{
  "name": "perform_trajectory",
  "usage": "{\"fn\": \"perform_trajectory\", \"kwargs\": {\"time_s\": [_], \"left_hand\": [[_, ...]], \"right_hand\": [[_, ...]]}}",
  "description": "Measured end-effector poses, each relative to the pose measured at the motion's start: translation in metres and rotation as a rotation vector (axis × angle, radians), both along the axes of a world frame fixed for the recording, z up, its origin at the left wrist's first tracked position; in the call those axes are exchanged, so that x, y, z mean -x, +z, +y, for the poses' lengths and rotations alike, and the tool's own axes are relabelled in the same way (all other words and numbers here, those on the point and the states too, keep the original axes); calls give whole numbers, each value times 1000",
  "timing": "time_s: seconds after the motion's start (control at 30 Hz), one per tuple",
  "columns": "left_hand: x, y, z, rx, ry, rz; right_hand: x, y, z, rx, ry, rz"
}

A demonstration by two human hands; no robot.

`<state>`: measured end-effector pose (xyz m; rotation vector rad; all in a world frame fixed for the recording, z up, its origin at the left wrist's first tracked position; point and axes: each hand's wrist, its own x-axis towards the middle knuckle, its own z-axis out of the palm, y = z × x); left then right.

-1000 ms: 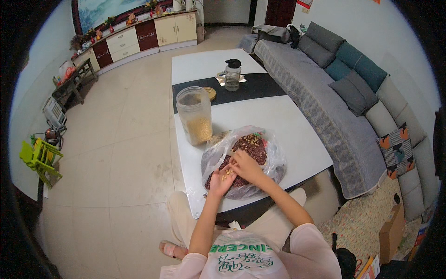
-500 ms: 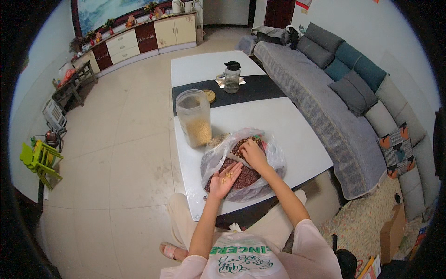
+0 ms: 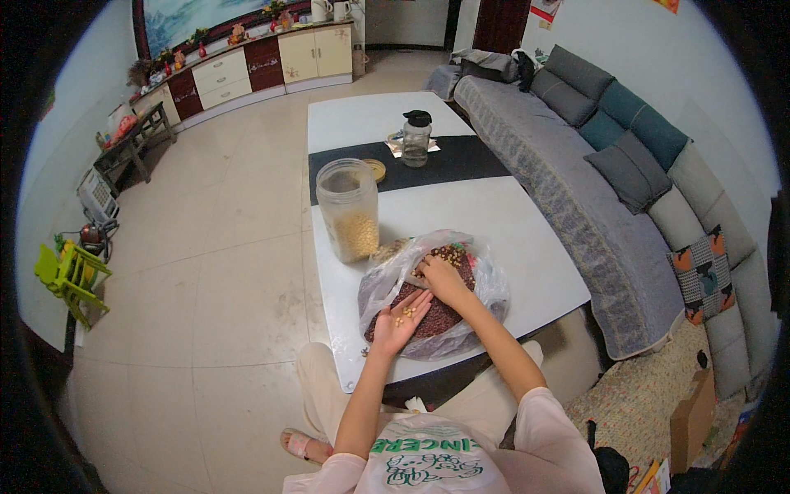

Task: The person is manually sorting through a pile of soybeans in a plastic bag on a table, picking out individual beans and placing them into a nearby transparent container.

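A clear plastic bag (image 3: 492,290) lies spread on the table, full of small dark red beans (image 3: 436,319). Palm up over its near left part, my left hand (image 3: 397,323) carries several pale yellow soybeans (image 3: 408,312) on the palm, fingers stretched out. My right hand (image 3: 443,280) reaches into the bag with fingertips pinched together at the beans; whatever is between them is hidden. Yellow beans (image 3: 451,253) are mixed among the dark ones just beyond that hand. Left of the bag stands a tall clear jar (image 3: 346,206), lidless and partly filled with yellow soybeans.
A gold lid (image 3: 375,170) rests behind the jar on the table's black band (image 3: 469,158). Farther back stands a water bottle with a black top (image 3: 415,138). A long grey sofa (image 3: 559,198) runs along the right side. A small green chair (image 3: 72,278) stands at far left.
My right hand has shifted slightly left and down, closer to my left hand's fingertips. The left hand still holds the soybeans. The whole view has moved a little.
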<state>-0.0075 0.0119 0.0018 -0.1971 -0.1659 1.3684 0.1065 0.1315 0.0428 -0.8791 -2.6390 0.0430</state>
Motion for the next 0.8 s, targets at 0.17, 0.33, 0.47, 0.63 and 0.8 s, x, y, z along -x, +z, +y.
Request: {"fn": "perform_trajectory", "kwargs": {"time_s": [0.17, 0.33, 0.47, 0.63, 0.8], "left_hand": [[0, -6, 0, -30, 4, 22], [-1, -4, 1, -42, 2, 32], [-1, -5, 1, -30, 9, 79], [1, -42, 12, -379, 13, -134], [-3, -32, 10, -412, -15, -187]], "right_hand": [[4, -2, 1, 114, 0, 5], [0, 2, 3, 212, -32, 127], [-3, 24, -9, 155, -16, 278], [3, 47, -49, 390, 340, 191], [-1, 48, -52, 322, 205, 158]]}}
